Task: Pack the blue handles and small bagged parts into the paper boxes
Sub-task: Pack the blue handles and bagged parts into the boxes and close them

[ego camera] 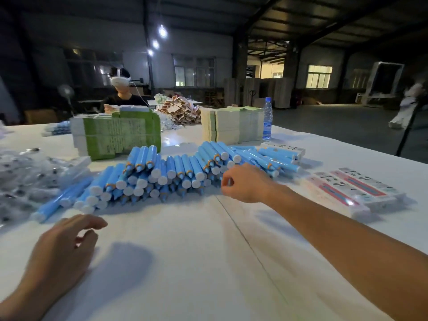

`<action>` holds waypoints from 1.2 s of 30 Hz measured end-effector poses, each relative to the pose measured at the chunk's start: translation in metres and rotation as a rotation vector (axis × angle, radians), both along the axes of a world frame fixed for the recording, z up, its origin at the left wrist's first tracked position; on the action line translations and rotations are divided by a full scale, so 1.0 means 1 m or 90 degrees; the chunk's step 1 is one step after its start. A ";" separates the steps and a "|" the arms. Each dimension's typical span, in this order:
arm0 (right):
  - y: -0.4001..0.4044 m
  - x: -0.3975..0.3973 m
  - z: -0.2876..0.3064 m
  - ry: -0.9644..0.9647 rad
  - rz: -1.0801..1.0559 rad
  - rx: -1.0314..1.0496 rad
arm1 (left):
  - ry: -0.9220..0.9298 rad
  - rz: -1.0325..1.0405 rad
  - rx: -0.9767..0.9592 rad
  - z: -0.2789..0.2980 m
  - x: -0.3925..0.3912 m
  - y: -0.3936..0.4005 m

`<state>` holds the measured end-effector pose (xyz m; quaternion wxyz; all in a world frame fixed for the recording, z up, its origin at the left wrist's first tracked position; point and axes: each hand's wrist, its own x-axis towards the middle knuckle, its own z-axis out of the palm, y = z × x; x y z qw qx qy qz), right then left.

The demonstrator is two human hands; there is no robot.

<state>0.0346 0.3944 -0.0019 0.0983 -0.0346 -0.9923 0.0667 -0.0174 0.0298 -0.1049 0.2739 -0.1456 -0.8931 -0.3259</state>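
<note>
Dozens of blue handles (162, 172) lie stacked for easy reach. Right hand (243, 184) curls at the pile's edge, apparently pinching one; left hand (67, 246) hovers relaxed, empty.

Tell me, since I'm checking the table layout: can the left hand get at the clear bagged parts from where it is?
Probably yes. The left hand hovers open over bare tabletop, and the pile of bagged parts lies just ahead to its left. Only a few blue handles lie near that path, and none covers the bags.

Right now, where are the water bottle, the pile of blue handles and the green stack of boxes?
water bottle (267, 119): head view, on its label.
pile of blue handles (162, 172): head view, mid-pile.
green stack of boxes (120, 133): head view, front face.
</note>
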 end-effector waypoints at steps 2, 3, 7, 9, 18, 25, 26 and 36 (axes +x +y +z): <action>-0.066 -0.013 0.002 0.042 0.135 -0.068 | 0.025 0.011 0.004 0.013 0.012 0.008; -0.097 -0.021 0.002 0.067 0.189 -0.094 | 0.032 0.005 0.012 0.015 0.015 0.010; -0.207 -0.055 0.000 0.129 0.315 -0.219 | 0.015 0.014 0.064 0.022 0.015 0.004; -0.243 -0.068 -0.004 0.153 0.334 -0.282 | 0.004 0.018 0.073 0.024 0.016 -0.002; -0.258 -0.090 -0.034 0.197 0.331 -0.372 | -0.006 0.214 0.017 0.041 0.007 -0.035; -0.253 -0.093 -0.038 0.182 0.347 -0.359 | -0.294 0.506 -0.293 0.072 0.014 -0.091; -0.254 -0.093 -0.038 0.173 0.347 -0.360 | -0.345 0.497 -0.310 0.071 0.016 -0.094; -0.260 -0.094 -0.053 0.129 0.340 -0.318 | -0.358 0.384 -0.345 0.074 0.025 -0.105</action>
